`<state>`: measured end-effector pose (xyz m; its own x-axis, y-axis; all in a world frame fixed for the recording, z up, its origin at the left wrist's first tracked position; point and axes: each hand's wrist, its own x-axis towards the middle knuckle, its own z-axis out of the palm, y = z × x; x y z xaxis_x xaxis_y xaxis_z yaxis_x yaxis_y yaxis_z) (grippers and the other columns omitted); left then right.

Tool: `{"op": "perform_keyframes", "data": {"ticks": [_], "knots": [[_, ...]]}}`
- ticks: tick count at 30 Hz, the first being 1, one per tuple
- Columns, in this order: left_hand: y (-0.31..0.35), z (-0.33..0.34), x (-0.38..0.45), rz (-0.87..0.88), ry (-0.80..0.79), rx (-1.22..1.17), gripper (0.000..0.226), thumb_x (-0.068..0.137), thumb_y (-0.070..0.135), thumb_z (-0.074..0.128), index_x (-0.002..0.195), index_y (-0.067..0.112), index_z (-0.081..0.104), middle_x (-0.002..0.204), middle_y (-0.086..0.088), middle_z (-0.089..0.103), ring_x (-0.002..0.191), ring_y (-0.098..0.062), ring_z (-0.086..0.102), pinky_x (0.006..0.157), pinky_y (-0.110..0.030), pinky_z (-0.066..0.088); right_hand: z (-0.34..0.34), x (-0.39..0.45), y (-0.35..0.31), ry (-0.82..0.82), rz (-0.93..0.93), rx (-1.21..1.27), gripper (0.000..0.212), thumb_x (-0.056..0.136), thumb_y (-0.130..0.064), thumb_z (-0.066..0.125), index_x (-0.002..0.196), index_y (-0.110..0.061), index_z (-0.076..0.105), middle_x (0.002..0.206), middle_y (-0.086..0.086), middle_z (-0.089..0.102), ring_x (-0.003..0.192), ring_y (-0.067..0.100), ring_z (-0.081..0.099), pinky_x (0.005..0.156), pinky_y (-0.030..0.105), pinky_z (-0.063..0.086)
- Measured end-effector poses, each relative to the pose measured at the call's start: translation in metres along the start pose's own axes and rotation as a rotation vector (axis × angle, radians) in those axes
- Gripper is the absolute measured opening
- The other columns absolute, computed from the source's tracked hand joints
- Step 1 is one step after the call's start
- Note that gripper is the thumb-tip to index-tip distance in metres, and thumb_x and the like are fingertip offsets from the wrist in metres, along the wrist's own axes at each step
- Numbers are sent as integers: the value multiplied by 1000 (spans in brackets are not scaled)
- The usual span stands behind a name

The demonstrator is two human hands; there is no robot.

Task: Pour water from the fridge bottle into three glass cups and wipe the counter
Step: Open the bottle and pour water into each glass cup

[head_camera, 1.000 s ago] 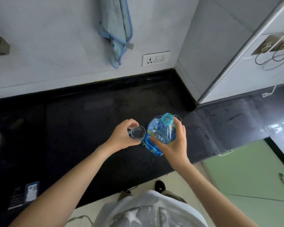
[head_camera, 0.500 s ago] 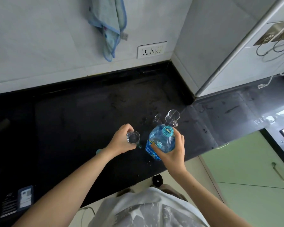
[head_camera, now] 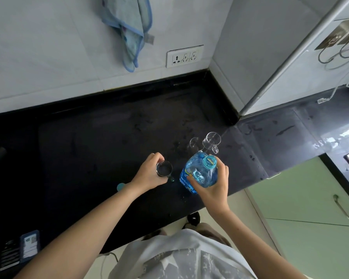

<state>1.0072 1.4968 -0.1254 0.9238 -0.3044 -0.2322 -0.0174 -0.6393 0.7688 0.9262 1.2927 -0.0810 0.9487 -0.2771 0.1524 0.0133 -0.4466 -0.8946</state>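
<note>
Standing at the black counter [head_camera: 89,141], the person grips an uncapped blue water bottle [head_camera: 199,172] in the right hand [head_camera: 214,188], the left hand [head_camera: 149,174] curled round one glass cup [head_camera: 164,168], two more glass cups [head_camera: 195,144] resting just beyond the bottle.

1. Three glass cups are showing on the counter [head_camera: 89,137]: one cup [head_camera: 164,168] is sitting in the left hand [head_camera: 149,174], and two more, a second cup [head_camera: 195,143] and a third cup [head_camera: 212,140], are standing touching behind the bottle.
2. One blue water bottle [head_camera: 199,174] is being held by the right hand [head_camera: 214,190], its mouth uncapped.
3. One teal cap [head_camera: 120,186] is lying by the left wrist.
4. One towel [head_camera: 129,27] is hanging on the wall.
5. Two hands are showing.
</note>
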Motion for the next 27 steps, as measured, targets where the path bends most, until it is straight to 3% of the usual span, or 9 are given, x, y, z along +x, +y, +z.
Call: {"op": "perform_keyframes", "data": {"ticks": [3,6,8,12,18,22,27], "knots": [[-1,-1,2,-10,-31,26,51,64,14,81,99,27,47,104,7,48,94,-9,53,73,-16,40,0,0,0,-7,-3,-5,86,67,-18,88,125,-59,38,117,-15,42,115,7,46,96,19,46],[3,-4,6,-30,-119,44,68,69,17,77,126,25,41,122,6,40,116,-6,44,91,-24,43,-1,0,-1,-20,4,12,84,68,-20,87,125,-58,39,117,-10,43,116,5,46,97,22,46],[9,-7,11,-5,-140,58,71,73,21,73,134,25,37,127,8,37,125,-6,38,99,-28,41,-2,1,-1,-23,-11,14,83,68,-22,87,126,-57,39,118,-11,42,116,2,46,97,17,44],[24,-9,27,98,-52,85,63,79,27,72,133,22,40,127,6,40,122,-7,43,95,-24,40,-5,2,1,-18,-14,-4,86,68,-20,87,127,-58,38,118,-15,41,117,1,45,97,13,44],[44,6,58,119,-2,53,65,82,30,73,137,18,42,134,0,48,121,-11,49,99,-26,42,-16,4,4,36,21,4,72,68,-45,77,126,-59,37,118,-20,41,117,4,46,96,14,44],[50,21,77,78,-45,39,74,77,30,78,140,17,40,140,-1,48,126,-15,48,103,-31,42,-23,8,8,20,34,-17,73,69,-43,78,128,-56,36,117,-21,39,117,8,45,95,20,47],[54,38,97,48,-77,19,83,72,25,82,142,16,38,142,-5,45,127,-19,48,97,-24,37,-24,13,9,-3,27,-37,78,68,-35,80,127,-58,34,116,-23,36,115,4,42,92,9,41]]}}
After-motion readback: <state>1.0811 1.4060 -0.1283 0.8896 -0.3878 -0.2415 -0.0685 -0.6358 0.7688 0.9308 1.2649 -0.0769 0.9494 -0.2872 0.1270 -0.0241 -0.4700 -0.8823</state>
